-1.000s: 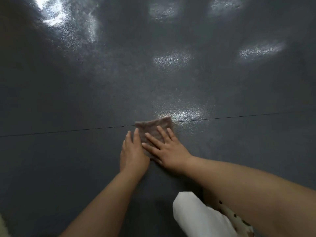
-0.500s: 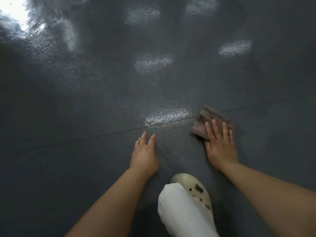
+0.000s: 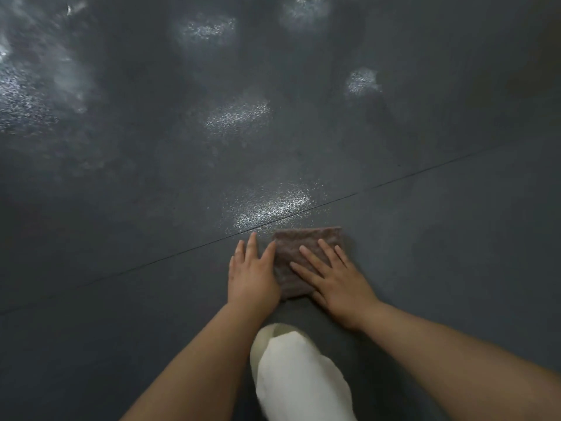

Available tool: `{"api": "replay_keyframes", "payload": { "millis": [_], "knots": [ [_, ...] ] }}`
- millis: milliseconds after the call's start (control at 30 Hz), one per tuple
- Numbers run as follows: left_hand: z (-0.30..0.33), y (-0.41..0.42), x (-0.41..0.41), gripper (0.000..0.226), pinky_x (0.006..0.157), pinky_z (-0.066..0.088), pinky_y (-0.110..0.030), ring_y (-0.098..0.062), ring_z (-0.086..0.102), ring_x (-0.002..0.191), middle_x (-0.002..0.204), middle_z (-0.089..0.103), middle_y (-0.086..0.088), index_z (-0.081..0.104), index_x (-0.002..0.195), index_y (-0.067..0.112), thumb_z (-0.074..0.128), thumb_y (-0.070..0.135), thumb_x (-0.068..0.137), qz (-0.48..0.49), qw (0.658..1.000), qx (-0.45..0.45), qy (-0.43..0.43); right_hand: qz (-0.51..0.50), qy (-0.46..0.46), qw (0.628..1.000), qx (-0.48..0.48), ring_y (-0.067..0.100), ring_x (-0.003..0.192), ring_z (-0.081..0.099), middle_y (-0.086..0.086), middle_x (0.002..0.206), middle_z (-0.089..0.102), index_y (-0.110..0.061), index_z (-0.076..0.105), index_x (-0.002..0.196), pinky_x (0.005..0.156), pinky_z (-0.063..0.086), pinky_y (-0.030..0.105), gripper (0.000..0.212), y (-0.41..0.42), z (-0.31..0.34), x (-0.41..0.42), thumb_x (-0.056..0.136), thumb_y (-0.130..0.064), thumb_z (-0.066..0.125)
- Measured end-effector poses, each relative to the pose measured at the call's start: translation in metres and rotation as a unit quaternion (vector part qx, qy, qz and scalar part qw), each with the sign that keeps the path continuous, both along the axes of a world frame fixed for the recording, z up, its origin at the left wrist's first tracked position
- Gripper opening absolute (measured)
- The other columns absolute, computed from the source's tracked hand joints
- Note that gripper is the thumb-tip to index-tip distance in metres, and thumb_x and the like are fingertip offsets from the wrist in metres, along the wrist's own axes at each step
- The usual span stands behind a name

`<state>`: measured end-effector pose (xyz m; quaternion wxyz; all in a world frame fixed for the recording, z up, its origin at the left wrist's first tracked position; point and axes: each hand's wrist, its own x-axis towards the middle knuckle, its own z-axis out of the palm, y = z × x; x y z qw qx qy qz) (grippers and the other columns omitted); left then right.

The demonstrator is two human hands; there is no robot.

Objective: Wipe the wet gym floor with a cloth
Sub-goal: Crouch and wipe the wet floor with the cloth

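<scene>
Wiping of the dark grey textured gym floor [image 3: 121, 299] is in hand, mid-stroke.
A flat brownish rectangular cloth [image 3: 299, 249] is pressed down just below the thin floor seam [image 3: 170, 255] by the right hand [image 3: 337, 281], fingers straight and spread; the left hand [image 3: 252, 275], fingers straight, touches its edge. Next, a push over the glistening wet patch [image 3: 270, 205] just above the seam is judged necessary.

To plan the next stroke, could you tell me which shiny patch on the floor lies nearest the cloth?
The shiny patch along the floor seam, just beyond the cloth; the other patches lie much farther up the floor.
</scene>
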<state>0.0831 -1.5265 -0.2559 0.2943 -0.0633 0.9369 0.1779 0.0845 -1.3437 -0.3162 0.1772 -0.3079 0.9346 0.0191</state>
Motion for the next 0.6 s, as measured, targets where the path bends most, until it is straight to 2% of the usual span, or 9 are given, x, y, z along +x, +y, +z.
{"api": "replay_keyframes", "payload": {
  "millis": [100,167,233,267,400,600],
  "knots": [
    [0.000,0.010,-0.004,0.070,0.117,0.006,-0.038,-0.028,-0.007,0.146,0.159,-0.011,-0.004,0.013,0.150,0.031,0.043,0.012,0.090,-0.035,0.999,0.000,0.002,-0.104,-0.002,0.994,0.016,0.039,0.130,0.043,0.007,0.143,0.047,-0.029,0.039,0.140,0.112,0.022,0.048,0.061,0.011,0.000,-0.031,0.081,-0.044,0.034],
    [0.002,0.016,-0.006,0.069,0.117,0.006,-0.039,-0.027,-0.008,0.146,0.159,-0.012,-0.003,0.013,0.150,0.031,0.040,0.010,0.090,-0.051,0.999,0.004,-0.003,-0.174,0.032,0.984,0.010,0.039,0.142,0.020,0.007,0.156,0.024,-0.029,0.027,0.148,0.115,0.009,0.047,0.059,0.022,0.002,-0.054,0.091,-0.043,0.031],
    [0.003,0.020,-0.008,0.067,0.117,0.005,-0.040,-0.027,-0.008,0.146,0.158,-0.013,-0.002,0.012,0.150,0.032,0.039,0.011,0.091,-0.065,0.998,0.003,-0.007,-0.240,0.006,0.970,0.031,0.032,0.145,-0.008,0.001,0.159,-0.008,-0.033,0.001,0.151,0.116,-0.005,0.043,0.060,0.039,0.004,-0.075,0.099,-0.041,0.030],
    [0.003,0.021,-0.009,0.067,0.117,0.005,-0.040,-0.027,-0.008,0.146,0.158,-0.013,-0.002,0.012,0.150,0.032,0.039,0.013,0.092,-0.071,0.997,0.000,-0.008,-0.268,-0.002,0.963,0.042,0.030,0.145,-0.013,-0.001,0.158,-0.014,-0.034,-0.005,0.150,0.116,-0.007,0.042,0.061,0.048,0.006,-0.083,0.100,-0.041,0.029],
    [0.003,0.025,-0.017,0.065,0.117,0.006,-0.040,-0.027,-0.007,0.146,0.159,-0.012,-0.001,0.012,0.150,0.031,0.039,0.015,0.094,-0.095,0.995,-0.007,-0.012,-0.374,-0.016,0.926,0.047,0.030,0.145,-0.014,-0.002,0.158,-0.015,-0.034,-0.007,0.150,0.117,-0.005,0.041,0.058,0.075,0.007,-0.088,0.101,-0.043,0.022],
    [0.002,0.036,-0.017,0.060,0.116,0.011,-0.039,-0.027,-0.002,0.146,0.159,-0.007,-0.001,0.018,0.150,0.030,0.038,0.017,0.095,-0.139,0.988,-0.007,-0.060,-0.541,-0.013,0.840,0.041,0.032,0.145,-0.012,0.002,0.159,-0.013,-0.028,-0.006,0.151,0.116,-0.005,0.042,0.057,0.096,0.005,-0.038,0.101,-0.042,0.018]
  ]
}}
